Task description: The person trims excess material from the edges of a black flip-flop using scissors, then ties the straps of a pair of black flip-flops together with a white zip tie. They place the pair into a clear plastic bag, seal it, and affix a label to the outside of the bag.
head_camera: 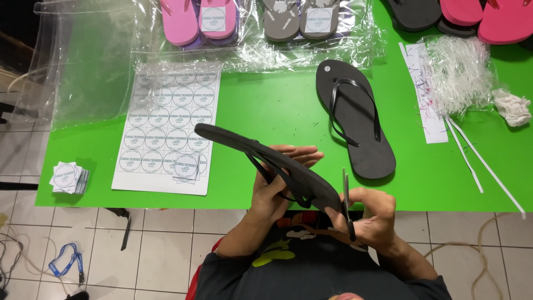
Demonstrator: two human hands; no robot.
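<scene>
My left hand (275, 186) clamped on black rubber flip-flop (266, 161) held edge-up over table edge; right hand (369, 216) gripping small scissors (347, 205) at sandal's 4 o'clock end, 2nd black flip-flop (355, 119) lying at 1 o'clock

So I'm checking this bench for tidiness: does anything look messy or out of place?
Mostly orderly. One crumpled white wad lies beside the heap of clear plastic strands at the green table's right, and thin white strips trail toward its front edge. Small dark flecks dot the tabletop near the black flip-flop lying flat.
</scene>
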